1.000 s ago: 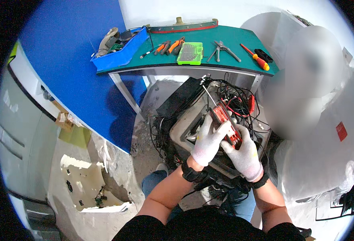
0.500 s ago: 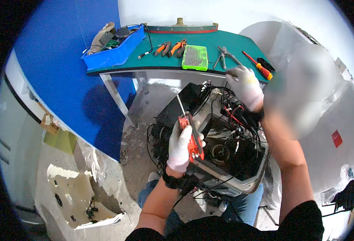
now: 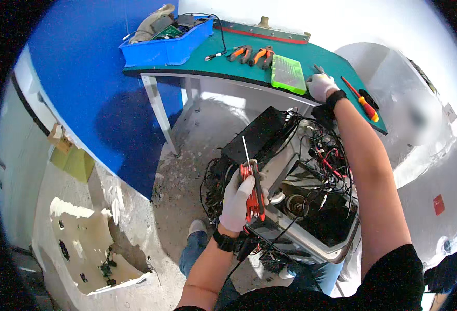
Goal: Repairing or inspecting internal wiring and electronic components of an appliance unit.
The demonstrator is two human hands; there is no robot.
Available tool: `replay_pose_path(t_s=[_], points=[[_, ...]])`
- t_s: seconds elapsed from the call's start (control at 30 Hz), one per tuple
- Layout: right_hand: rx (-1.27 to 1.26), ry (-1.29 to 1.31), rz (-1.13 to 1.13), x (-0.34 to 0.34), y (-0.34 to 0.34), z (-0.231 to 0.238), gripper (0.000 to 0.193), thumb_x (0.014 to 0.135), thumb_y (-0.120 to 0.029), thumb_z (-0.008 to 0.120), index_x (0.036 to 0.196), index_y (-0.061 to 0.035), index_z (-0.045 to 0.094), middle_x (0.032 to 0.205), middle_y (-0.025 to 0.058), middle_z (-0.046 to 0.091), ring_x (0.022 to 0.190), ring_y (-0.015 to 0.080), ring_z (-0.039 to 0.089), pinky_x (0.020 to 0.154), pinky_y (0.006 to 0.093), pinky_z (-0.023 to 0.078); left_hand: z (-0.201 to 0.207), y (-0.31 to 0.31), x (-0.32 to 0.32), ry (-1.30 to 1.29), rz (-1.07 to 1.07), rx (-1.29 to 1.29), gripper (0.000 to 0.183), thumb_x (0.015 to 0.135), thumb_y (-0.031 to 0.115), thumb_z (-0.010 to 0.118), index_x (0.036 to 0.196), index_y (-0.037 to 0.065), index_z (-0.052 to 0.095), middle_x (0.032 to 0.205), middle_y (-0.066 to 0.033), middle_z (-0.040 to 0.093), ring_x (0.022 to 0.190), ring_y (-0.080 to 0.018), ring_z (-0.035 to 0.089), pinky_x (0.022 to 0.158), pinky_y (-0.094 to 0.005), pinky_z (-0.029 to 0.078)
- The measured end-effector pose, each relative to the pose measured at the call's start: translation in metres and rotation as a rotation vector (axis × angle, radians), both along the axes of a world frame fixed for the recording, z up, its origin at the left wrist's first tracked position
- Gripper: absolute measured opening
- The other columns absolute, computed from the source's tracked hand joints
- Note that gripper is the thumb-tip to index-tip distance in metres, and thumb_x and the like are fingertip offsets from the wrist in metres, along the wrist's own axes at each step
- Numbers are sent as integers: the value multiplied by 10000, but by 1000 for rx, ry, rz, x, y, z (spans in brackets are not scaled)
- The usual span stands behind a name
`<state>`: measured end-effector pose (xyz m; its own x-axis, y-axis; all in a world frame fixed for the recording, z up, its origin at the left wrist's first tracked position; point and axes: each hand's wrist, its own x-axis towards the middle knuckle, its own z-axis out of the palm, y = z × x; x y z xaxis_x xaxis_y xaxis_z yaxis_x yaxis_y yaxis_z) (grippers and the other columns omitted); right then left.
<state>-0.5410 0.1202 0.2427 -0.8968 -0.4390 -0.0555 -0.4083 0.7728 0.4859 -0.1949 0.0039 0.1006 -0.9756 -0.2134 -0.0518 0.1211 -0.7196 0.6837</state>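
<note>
My left hand (image 3: pixel 234 203), in a white glove, is closed around a red folding hex key set (image 3: pixel 253 194). One thin key of it is swung out and points up. At the table's front edge my gloved right hand (image 3: pixel 321 86) is curled over a pair of grey pliers (image 3: pixel 319 69); their jaws show beyond the fingers and the handles are hidden. Below my hands is an opened grey housing (image 3: pixel 337 255), full of tangled black and red cables (image 3: pixel 332 155). A black box (image 3: pixel 257 133) lies against its far left side.
On the green table (image 3: pixel 213 49) are a blue bin (image 3: pixel 161 53) of parts, two orange-handled pliers (image 3: pixel 261 56), a green bit case (image 3: pixel 288 74) and a red-yellow screwdriver (image 3: pixel 361 98). A cream plastic shell (image 3: pixel 83 249) lies on the floor at left. Plastic-wrapped goods (image 3: pixel 431 181) stand at right.
My right hand has moved from above the cables onto the grey pliers on the table. The view has shifted, while my left hand still holds the hex key set.
</note>
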Motion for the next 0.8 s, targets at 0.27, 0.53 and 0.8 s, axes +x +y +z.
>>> replay_pose_path(t_s=[0.27, 0.53, 0.8], points=[[-1824, -846, 231, 189, 67, -3, 250, 976, -255, 430, 988, -17, 506, 764, 48, 558, 710, 170, 528, 731, 309, 447, 15, 5, 4, 143, 12, 111, 408, 927, 153, 499, 1317, 119, 386, 1150, -107, 572, 790, -161, 613, 594, -292, 538], [-2310, -1542, -32, 313, 106, -66, 212, 964, -278, 471, 1068, -92, 473, 774, -10, 420, 709, 136, 412, 665, 287, 387, 15, 21, 9, 418, -316, 264, 503, 936, 284, 494, 1375, 94, 336, 1442, -210, 299, 1060, -244, 573, 644, -302, 523], [-2433, -1632, -174, 344, 104, -84, 223, 967, -258, 467, 1102, -81, 484, 815, 3, 491, 761, 144, 488, 721, 282, 427, 13, 36, 12, 354, -231, 319, 451, 928, 294, 499, 1298, 54, 405, 1328, -168, 462, 1103, -237, 571, 646, -280, 520]])
